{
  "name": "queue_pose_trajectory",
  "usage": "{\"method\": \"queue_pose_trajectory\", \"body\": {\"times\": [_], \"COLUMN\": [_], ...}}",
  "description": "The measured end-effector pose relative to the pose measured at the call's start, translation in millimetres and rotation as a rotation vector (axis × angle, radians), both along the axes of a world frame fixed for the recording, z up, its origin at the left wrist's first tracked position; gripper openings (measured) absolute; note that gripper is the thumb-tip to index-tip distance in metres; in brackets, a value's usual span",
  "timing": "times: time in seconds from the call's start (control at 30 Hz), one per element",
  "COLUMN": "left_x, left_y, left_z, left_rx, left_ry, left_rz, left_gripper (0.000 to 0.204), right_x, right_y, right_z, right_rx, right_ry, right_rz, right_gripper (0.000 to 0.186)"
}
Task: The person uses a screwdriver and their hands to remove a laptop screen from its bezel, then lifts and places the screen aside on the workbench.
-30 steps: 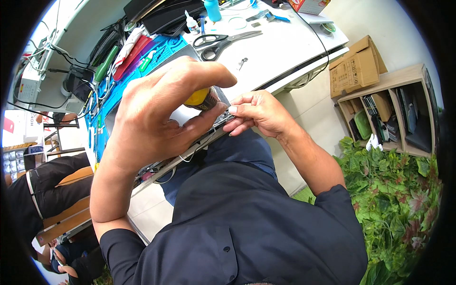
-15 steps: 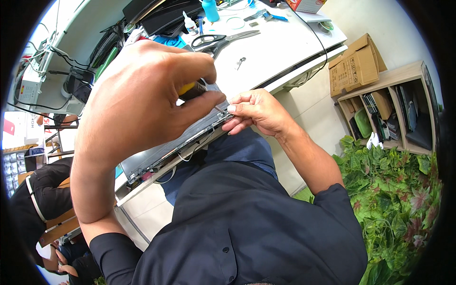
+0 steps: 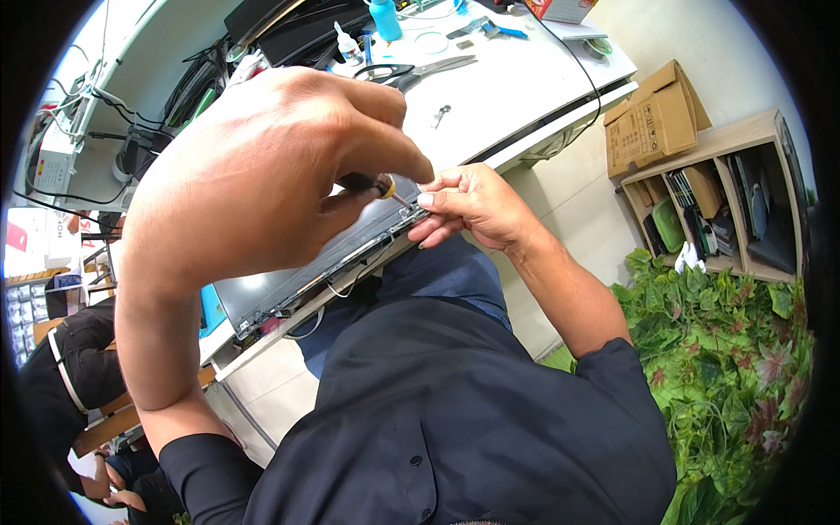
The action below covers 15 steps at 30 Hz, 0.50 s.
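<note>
The person's dark shirt [image 3: 455, 420] fills the lower frame, below the laptop screen panel [image 3: 289, 271], which lies tilted at the near edge of the white workbench [image 3: 516, 96].

The left hand [image 3: 262, 175] hovers large over the panel, its fingers closed around a small screwdriver [image 3: 372, 185] with a black grip and a yellow collar; the thin metal tip points down toward the panel's right corner. The right hand [image 3: 468, 206] rests at that same corner, fingertips pinched narrowly on the panel's edge just beside the screwdriver tip; what lies between those fingertips is too small to tell. Thin cables [image 3: 337, 289] trail from the panel's near edge.

Beyond the panel, on the workbench, lie scissors [image 3: 420, 72], with a small metal piece [image 3: 440, 114] nearer than them, and farther on a small white dropper bottle [image 3: 347, 44] and a blue bottle [image 3: 385, 17].

To the right of the panel, past the bench end, a cardboard box [image 3: 652, 118] sits atop a wooden shelf unit [image 3: 717, 201], with green leafy plants [image 3: 735, 350] below it. To the panel's left, another person in dark clothing [image 3: 61, 385] sits by wooden seating.
</note>
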<state>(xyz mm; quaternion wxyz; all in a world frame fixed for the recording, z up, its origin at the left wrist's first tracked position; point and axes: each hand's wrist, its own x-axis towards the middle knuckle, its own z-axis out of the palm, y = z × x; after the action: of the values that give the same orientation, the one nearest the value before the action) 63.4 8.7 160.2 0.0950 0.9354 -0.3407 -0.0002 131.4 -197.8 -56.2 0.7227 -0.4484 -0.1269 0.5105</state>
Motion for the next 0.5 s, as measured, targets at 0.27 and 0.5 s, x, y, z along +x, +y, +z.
{"method": "queue_pose_trajectory", "body": {"times": [0.27,0.5], "left_x": [-4,8], "left_y": [-14,-6], "left_z": [11,0], "left_rx": [0.237,0.069], "left_ry": [0.083,-0.058], "left_rz": [0.306,-0.051], "left_gripper": [0.036,0.017], "right_x": [-1,0], "right_y": [0,0], "right_z": [1,-2], "right_rx": [-0.012,0.003], "right_ry": [0.009,0.001], "right_rz": [-0.010,-0.001], "right_gripper": [0.024,0.024]}}
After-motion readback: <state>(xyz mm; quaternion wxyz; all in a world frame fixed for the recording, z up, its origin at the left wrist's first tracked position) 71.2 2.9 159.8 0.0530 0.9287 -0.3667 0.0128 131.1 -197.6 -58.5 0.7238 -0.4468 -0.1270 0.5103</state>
